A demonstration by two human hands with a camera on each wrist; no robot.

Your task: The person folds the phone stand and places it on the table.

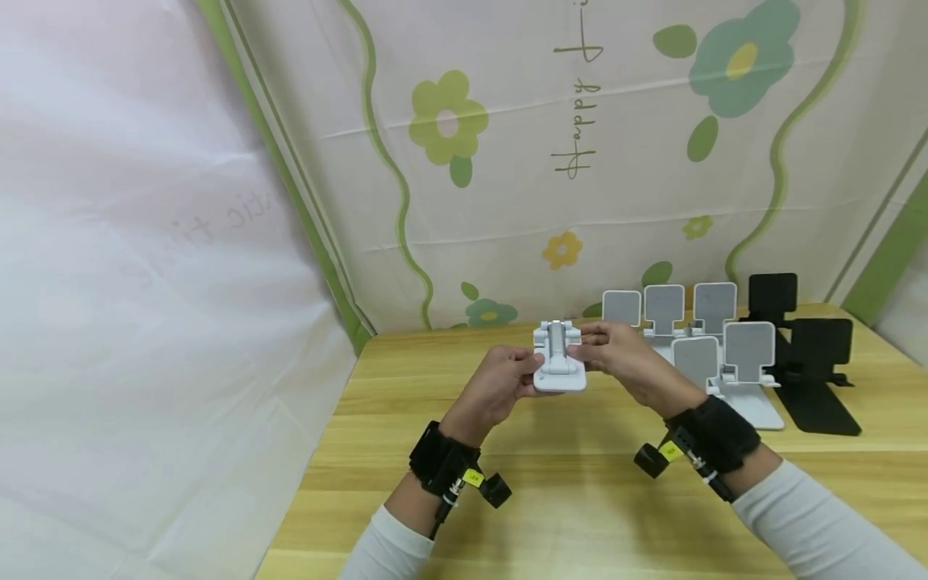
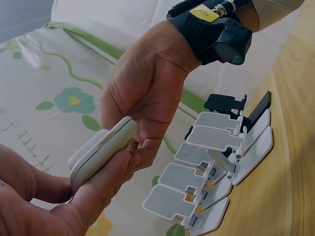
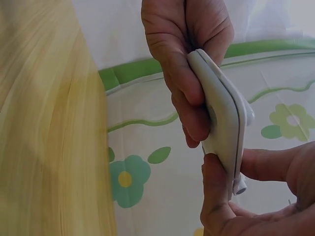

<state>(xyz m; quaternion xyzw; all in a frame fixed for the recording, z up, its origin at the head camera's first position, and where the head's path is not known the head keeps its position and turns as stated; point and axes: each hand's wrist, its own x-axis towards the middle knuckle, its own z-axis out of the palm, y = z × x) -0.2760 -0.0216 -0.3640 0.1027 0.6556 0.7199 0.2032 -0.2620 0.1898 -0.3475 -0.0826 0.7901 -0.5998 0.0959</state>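
**Folded white stand held in both hands above table**

Left hand: curled around the left edge of the folded white stand, fingers behind, thumb on the near face. Right hand: pinching the right edge, fingertips at the upper hinge area. Hands close together, both clamped on the same stand, one on each side.

Stand position: between the hands, lifted clear of the wooden table, flat base and folded plate lying face to face. Left wrist view: stand seen edge-on, gripped between the left hand below and the right hand above. Right wrist view: stand seen edge-on, left hand wrapped over the top, right hand fingers at the lower end.

Wrists: black straps with cameras on both; pale sleeves on both forearms.

Right of the hands, on the table: a group of white stands set upright, unfolded; just beyond, two black stands, also upright.

Behind the table: floral backdrop with green wavy lines; white cloth at left.
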